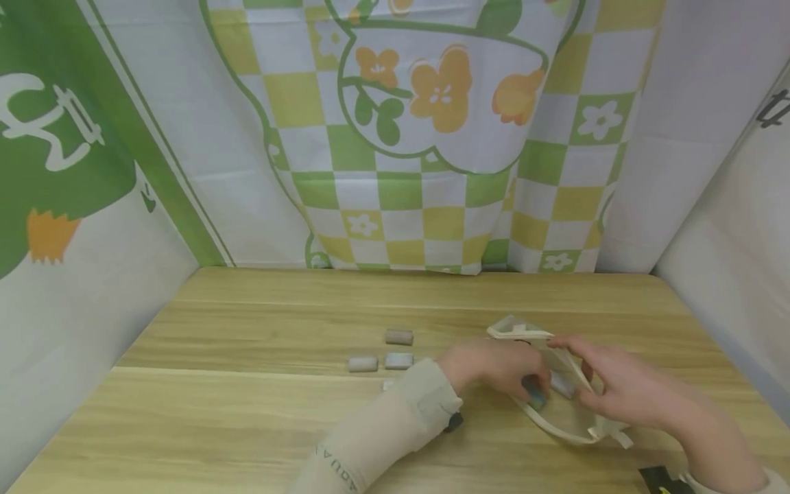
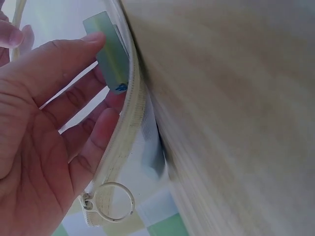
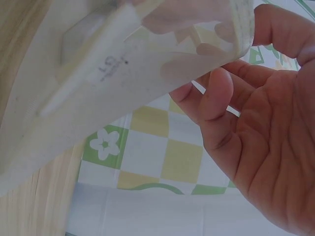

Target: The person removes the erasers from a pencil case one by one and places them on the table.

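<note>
My left hand reaches into the mouth of a translucent zip pouch. In the left wrist view its thumb and fingers pinch a small green rectangular block, close against the cream zipper edge. A ring-shaped zipper pull hangs at the end of that edge. My right hand holds the pouch's opposite rim, which runs between thumb and fingers in the right wrist view. Inside the pouch, a pale block shows between the hands. The pouch wall bears small dark lettering.
Left of the pouch lie a brown block, a grey block and a silvery block on the wooden table. Another pale piece is partly covered by the left sleeve. Patterned curtains border the table's back.
</note>
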Action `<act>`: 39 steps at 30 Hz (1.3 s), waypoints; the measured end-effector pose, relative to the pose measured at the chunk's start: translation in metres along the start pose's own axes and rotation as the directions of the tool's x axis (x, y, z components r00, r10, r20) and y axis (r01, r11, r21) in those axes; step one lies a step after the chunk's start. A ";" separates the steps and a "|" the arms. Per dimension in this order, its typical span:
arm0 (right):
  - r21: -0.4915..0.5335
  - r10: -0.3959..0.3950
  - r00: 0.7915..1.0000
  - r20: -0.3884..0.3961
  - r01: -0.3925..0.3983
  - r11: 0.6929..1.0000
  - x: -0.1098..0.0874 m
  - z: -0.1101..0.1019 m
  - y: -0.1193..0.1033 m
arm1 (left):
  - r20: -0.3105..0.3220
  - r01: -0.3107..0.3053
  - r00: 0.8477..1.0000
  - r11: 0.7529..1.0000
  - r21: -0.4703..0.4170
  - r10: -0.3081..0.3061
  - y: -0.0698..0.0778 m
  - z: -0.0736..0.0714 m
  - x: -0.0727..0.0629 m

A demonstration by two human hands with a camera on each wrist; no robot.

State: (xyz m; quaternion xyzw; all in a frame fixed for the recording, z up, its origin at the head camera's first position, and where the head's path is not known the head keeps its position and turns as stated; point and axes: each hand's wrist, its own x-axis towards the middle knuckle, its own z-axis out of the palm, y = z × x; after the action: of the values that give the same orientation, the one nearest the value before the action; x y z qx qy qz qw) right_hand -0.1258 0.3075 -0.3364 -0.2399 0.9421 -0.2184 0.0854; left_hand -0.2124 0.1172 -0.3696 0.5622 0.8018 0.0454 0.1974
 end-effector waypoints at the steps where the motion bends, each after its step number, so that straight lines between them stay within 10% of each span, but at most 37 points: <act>1: -0.003 0.001 1.000 -0.001 -0.001 1.000 0.000 0.000 0.000 | -0.004 -0.002 1.000 1.000 -0.007 0.002 0.000 0.000 0.000; 39: -0.020 -0.022 0.999 -0.029 0.021 1.000 0.001 0.004 0.001 | -0.133 -0.048 0.990 0.997 -0.052 0.041 0.003 -0.014 -0.033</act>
State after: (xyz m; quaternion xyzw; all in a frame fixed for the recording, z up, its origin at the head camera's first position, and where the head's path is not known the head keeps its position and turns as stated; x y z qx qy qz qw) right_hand -0.1259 0.3063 -0.3400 -0.2475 0.9427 -0.2136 0.0668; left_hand -0.2056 0.0902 -0.3470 0.5700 0.7988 0.1090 0.1586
